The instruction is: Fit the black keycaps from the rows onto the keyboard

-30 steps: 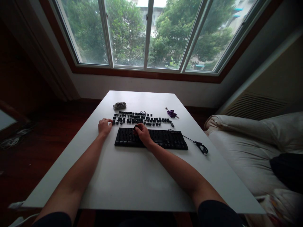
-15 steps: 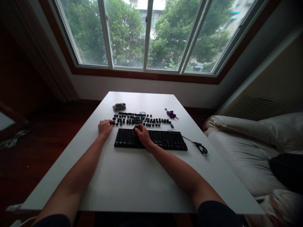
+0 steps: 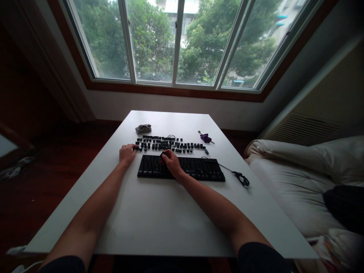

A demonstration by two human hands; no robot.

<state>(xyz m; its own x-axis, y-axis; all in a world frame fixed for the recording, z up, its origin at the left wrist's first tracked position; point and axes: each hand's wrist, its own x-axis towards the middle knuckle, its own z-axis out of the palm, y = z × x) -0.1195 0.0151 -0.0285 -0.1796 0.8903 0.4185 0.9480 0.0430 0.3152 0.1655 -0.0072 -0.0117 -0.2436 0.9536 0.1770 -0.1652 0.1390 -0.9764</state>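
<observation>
A black keyboard (image 3: 199,168) lies on the white table, many of its keys stripped of caps in the upper rows. Over its left half is my right hand (image 3: 172,162), the thumb and fingers pinched on a small dark keycap (image 3: 162,154). Behind the keyboard, loose black keycaps (image 3: 187,145) are laid out in rough rows. At the left end of these rows my left hand (image 3: 127,153) rests on the table, fingertips closed on a black keycap (image 3: 136,148). The fingers partly hide both held pieces.
A crumpled grey cloth (image 3: 143,129) lies at the back left. Toward the back right sits a purple cloth (image 3: 206,138) with a thin stick-like tool. The keyboard's coiled cable (image 3: 241,179) lies to the right. A pale sofa (image 3: 273,182) stands beside the white table (image 3: 159,223).
My left hand has shifted very slightly to the right. My right hand stays over the keyboard in nearly the same pose.
</observation>
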